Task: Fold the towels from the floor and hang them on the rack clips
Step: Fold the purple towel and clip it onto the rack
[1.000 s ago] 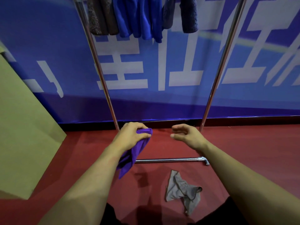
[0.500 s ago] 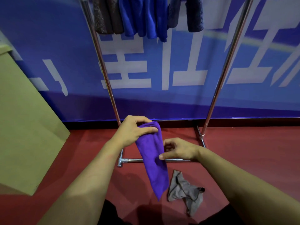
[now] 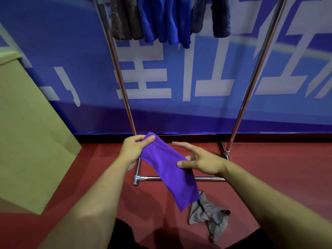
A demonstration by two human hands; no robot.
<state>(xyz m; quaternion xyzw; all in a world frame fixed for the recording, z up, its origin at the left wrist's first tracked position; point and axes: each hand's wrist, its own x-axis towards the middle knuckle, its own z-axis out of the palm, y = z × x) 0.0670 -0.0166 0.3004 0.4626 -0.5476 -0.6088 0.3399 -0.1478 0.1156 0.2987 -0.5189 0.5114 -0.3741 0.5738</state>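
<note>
— So, what are the fingers doing?

— On the left hand (image 3: pixel 133 150), thumb and fingers (image 3: pixel 150 138) pinch the top end of the purple towel (image 3: pixel 167 169), just left of the frame's middle. The right hand (image 3: pixel 201 159) is loose and spread: its thumb lies against the towel's right edge about halfway down, and the other fingers (image 3: pixel 179 144) reach out straight behind the cloth without curling round it.

— And the towel itself?

— It hangs as a narrow folded strip, slanting from the left hand down toward the lower right, clear of the floor (image 3: pixel 278 168). Its bottom corner ends just above a crumpled grey towel (image 3: pixel 206 212) lying on the red floor, low and right of centre.

— What's around them?

— A metal rack (image 3: pixel 248 90) stands behind the hands, its two shiny poles rising to the top edge and its base bar lying on the floor under the purple strip. Along the top of the frame hang towels: brown-grey ones (image 3: pixel 124 18) at left, bright blue ones (image 3: pixel 165 20) in the middle, dark ones (image 3: pixel 221 17) at right. I cannot see the clips. Behind is a blue wall banner (image 3: pixel 53 51) with white characters, and a tan board (image 3: pixel 27 132) leans at the left edge.
</note>
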